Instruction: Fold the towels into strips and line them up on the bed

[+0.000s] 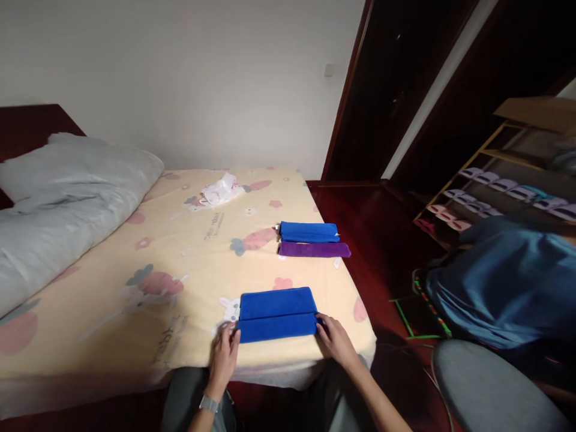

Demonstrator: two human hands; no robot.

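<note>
A blue towel (pixel 276 303), folded into a rectangle with a crease along its length, lies near the front edge of the bed. At its lower left corner my left hand (pixel 225 349) has its fingers closed on the edge. The fingers of my right hand (pixel 333 337) grip the right edge beside the crease. Farther back lie a second folded blue towel (pixel 309 231) and, just in front of it, a narrow folded purple towel (pixel 312 249). Both are near the bed's right edge, apart from my hands.
The bed (pixel 198 282) has a yellow sheet with a carrot pattern. A white plastic bag (pixel 222 189) sits toward the wall, and a grey quilt (pixel 76 198) is piled at the left. On the right stand a shoe rack (pixel 483 153), a cloth-covered heap (pixel 504 282) and a grey stool (pixel 490 384).
</note>
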